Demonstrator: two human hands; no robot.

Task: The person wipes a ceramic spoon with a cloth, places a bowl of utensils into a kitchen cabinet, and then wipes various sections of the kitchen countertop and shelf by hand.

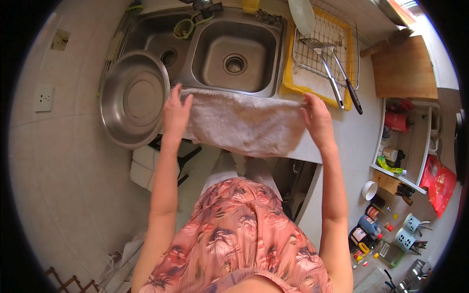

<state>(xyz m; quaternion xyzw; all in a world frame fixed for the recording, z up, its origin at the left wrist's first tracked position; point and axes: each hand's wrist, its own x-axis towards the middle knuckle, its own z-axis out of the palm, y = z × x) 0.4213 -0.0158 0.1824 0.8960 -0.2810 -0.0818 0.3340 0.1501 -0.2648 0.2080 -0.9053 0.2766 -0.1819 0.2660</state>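
Observation:
A light greyish-pink towel (245, 121) lies spread along the counter edge in front of the sink, its lower part hanging over the front. My left hand (176, 115) is at the towel's upper left corner, thumb and fingers apart. At the towel's right end is my right hand (318, 119), its thumb and forefinger also apart beside the corner. Just left of my left hand, a round stainless steel basin (110, 99) rests tilted by the sink, partly over the counter edge. Behind the towel is the square bowl of a stainless steel double sink (209, 73).
A green-handled strainer (183, 28) hangs in the left sink bowl. Right of the sink, a wire rack (322, 36) in a yellow tray (311, 89) bears two metal spatulas (331, 82). A wooden board (405, 69), an open drawer (412, 146) and several bottles (366, 223) are farther right.

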